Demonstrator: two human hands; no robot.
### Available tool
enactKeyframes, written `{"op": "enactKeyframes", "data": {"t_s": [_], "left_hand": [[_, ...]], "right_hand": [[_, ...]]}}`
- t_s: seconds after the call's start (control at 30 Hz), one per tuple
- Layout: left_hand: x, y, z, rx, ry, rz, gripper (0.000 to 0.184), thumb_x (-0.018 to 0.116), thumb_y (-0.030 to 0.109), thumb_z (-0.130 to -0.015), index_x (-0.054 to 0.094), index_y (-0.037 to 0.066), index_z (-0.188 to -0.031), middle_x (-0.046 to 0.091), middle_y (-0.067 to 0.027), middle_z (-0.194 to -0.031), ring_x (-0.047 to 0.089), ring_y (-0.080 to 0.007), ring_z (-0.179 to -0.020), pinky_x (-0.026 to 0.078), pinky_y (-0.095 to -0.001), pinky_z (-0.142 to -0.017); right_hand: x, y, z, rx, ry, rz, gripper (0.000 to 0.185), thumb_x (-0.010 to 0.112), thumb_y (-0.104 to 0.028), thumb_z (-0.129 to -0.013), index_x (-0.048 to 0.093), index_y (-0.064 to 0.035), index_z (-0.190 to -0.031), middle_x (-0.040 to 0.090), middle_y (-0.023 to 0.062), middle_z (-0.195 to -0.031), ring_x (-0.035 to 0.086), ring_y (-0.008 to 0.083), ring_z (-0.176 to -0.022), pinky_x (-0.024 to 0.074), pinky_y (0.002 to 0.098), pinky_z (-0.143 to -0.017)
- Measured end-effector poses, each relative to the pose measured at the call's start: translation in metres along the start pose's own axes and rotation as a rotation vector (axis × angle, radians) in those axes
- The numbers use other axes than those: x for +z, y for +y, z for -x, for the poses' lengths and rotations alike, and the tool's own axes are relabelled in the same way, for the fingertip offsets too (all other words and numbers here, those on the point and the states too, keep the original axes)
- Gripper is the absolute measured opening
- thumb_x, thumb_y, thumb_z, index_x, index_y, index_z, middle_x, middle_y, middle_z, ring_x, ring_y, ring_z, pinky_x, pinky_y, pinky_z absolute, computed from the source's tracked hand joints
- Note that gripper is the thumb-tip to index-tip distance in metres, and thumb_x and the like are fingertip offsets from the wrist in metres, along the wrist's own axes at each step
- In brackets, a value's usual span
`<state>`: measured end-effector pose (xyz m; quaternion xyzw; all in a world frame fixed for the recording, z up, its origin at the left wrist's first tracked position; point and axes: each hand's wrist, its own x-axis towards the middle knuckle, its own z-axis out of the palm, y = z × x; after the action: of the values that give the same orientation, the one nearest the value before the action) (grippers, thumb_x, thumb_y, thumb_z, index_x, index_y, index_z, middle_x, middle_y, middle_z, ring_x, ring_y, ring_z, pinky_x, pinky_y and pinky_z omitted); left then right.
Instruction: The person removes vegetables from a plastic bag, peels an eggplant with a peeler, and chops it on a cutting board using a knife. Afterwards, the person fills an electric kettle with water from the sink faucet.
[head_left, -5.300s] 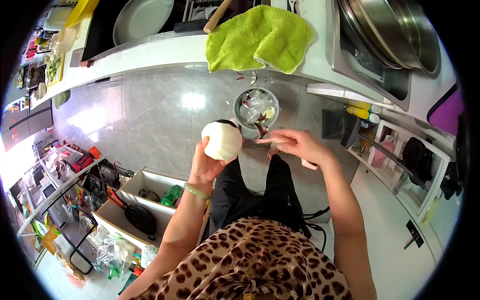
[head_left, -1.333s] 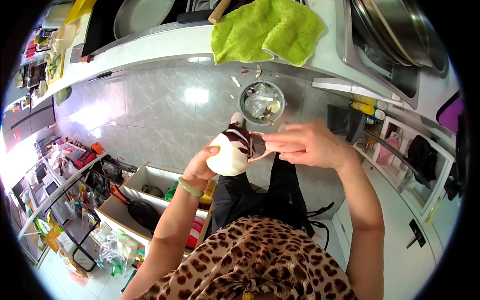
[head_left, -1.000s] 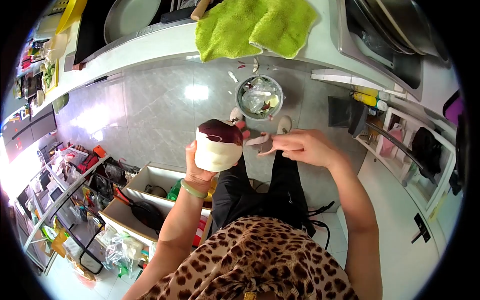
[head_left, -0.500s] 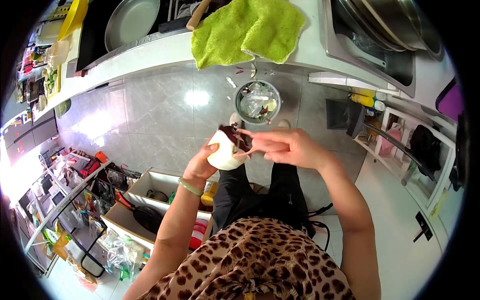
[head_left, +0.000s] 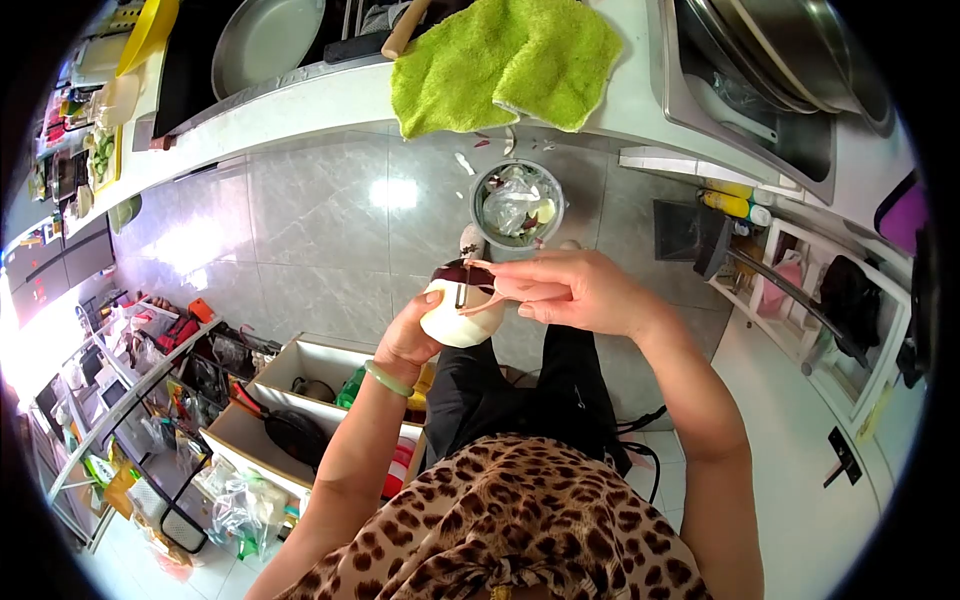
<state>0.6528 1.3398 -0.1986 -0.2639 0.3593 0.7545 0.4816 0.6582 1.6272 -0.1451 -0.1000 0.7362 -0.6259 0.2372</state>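
Above the floor [head_left: 320,215], just in front of my knees, my left hand [head_left: 405,338] holds the vegetable [head_left: 452,328], fingers curled about its side and thumb over the near face. I judge that this leaves the side towards my right hand [head_left: 585,290] bare for the blade [head_left: 461,296]. Purple skin [head_left: 449,271] covers the far end; the rest is pale, so the grip on the pale part seems meant to leave that skin uncovered. My right hand is closed on the peeler [head_left: 484,306], fingers bunched narrow behind its two arms, probably for fine control, with the blade upright by the border of purple and pale. Whether it is biting, I cannot tell. Beyond the vegetable stands the bin [head_left: 561,207], near enough, I think, to catch scraps; a clear bag [head_left: 511,205] and some peel lie inside, though a few bits [head_left: 463,163] lie on the floor beside it. The towel [head_left: 505,65] rests on the tabletop [head_left: 335,105], well apart from my hands.
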Motion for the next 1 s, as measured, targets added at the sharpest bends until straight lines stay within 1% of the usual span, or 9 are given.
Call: {"op": "enactKeyframes", "data": {"t_s": [0.1, 0.2, 0.27, 0.4, 0.5, 0.6, 0.7, 0.8, 1.0], "left_hand": [[-0.001, 0.001, 0.002, -0.009, -0.005, 0.01, 0.064, 0.064, 0.039, -0.088, 0.047, 0.001, -0.137, 0.06, -0.0161, -0.129, 0.062, -0.0286, -0.114, 0.05, -0.0395, -0.098], [-0.019, -0.012, -0.001, 0.033, 0.023, 0.172, 0.064, 0.062, 0.04, -0.088, 0.047, 0.001, -0.137, 0.059, -0.0172, -0.129, 0.063, -0.032, -0.112, 0.053, -0.0454, -0.094], [-0.01, -0.002, 0.0, 0.048, -0.051, 0.328, 0.065, 0.06, 0.042, -0.088, 0.047, 0.0, -0.136, 0.059, -0.0206, -0.128, 0.062, -0.039, -0.111, 0.055, -0.06, -0.084], [-0.024, 0.0, -0.005, 0.064, -0.114, 0.23, 0.066, 0.061, 0.042, -0.087, 0.048, -0.001, -0.135, 0.058, -0.0216, -0.128, 0.062, -0.0386, -0.112, 0.055, -0.0559, -0.088], [-0.026, 0.003, -0.002, 0.049, -0.086, 0.197, 0.066, 0.062, 0.04, -0.087, 0.047, -0.002, -0.135, 0.058, -0.0213, -0.129, 0.061, -0.037, -0.114, 0.053, -0.0512, -0.094], [-0.023, 0.002, 0.002, 0.041, -0.092, 0.191, 0.066, 0.063, 0.037, -0.086, 0.046, -0.002, -0.136, 0.059, -0.0201, -0.129, 0.06, -0.0345, -0.116, 0.049, -0.046, -0.099], [-0.032, 0.001, 0.006, 0.032, -0.075, 0.178, 0.066, 0.065, 0.036, -0.086, 0.046, -0.001, -0.138, 0.059, -0.0182, -0.13, 0.06, -0.0323, -0.117, 0.047, -0.0426, -0.102], [-0.014, 0.005, 0.006, 0.065, -0.101, 0.129, 0.067, 0.065, 0.034, -0.086, 0.044, 0.002, -0.14, 0.058, -0.0165, -0.132, 0.059, -0.0307, -0.118, 0.047, -0.0417, -0.103], [-0.01, -0.009, 0.008, 0.023, 0.015, 0.233, 0.07, 0.066, 0.026, -0.084, 0.038, 0.005, -0.144, 0.05, -0.0144, -0.14, 0.051, -0.029, -0.127, 0.043, -0.0428, -0.106]], "right_hand": [[0.003, 0.009, 0.002, 0.002, 0.016, -0.094, 0.055, 0.072, -0.002, -0.08, 0.06, -0.0128, -0.132, 0.07, 0.004, -0.106, 0.064, 0.0132, -0.09, 0.0508, 0.0274, -0.081], [-0.003, 0.011, 0.014, 0.081, 0.033, -0.147, 0.047, 0.071, -0.009, -0.083, 0.062, -0.0117, -0.129, 0.071, 0.0069, -0.107, 0.07, 0.0216, -0.092, 0.0533, 0.0316, -0.08], [-0.002, 0.033, 0.028, 0.176, 0.003, -0.073, 0.048, 0.072, -0.01, -0.082, 0.062, -0.0116, -0.13, 0.071, 0.0069, -0.107, 0.07, 0.0214, -0.093, 0.0532, 0.0311, -0.081], [0.009, 0.046, 0.035, 0.228, 0.087, -0.28, 0.05, 0.073, -0.012, -0.083, 0.06, -0.0119, -0.131, 0.071, 0.0074, -0.111, 0.07, 0.0223, -0.094, 0.0535, 0.0314, -0.082], [0.003, 0.043, 0.031, 0.221, 0.038, -0.104, 0.051, 0.073, -0.013, -0.084, 0.059, -0.0119, -0.132, 0.071, 0.007, -0.114, 0.069, 0.0214, -0.096, 0.0534, 0.0313, -0.084], [-0.002, 0.04, 0.033, 0.207, 0.051, 0.005, 0.052, 0.071, -0.004, -0.083, 0.059, -0.0131, -0.133, 0.071, 0.0052, -0.111, 0.066, 0.014, -0.095, 0.0516, 0.0293, -0.084], [-0.008, 0.026, 0.034, 0.181, 0.059, 0.008, 0.05, 0.071, -0.01, -0.084, 0.058, -0.0118, -0.132, 0.071, 0.0065, -0.114, 0.068, 0.0195, -0.101, 0.0533, 0.031, -0.085], [-0.003, 0.011, 0.034, 0.175, 0.103, -0.235, 0.049, 0.07, -0.01, -0.085, 0.058, -0.0129, -0.132, 0.071, 0.0071, -0.111, 0.068, 0.0214, -0.1, 0.0533, 0.031, -0.084], [-0.001, -0.017, 0.013, 0.012, 0.035, 0.066, 0.05, 0.073, -0.01, -0.082, 0.062, -0.0157, -0.13, 0.068, 0.0042, -0.092, 0.063, 0.0204, -0.08, 0.0512, 0.0303, -0.076]]}}
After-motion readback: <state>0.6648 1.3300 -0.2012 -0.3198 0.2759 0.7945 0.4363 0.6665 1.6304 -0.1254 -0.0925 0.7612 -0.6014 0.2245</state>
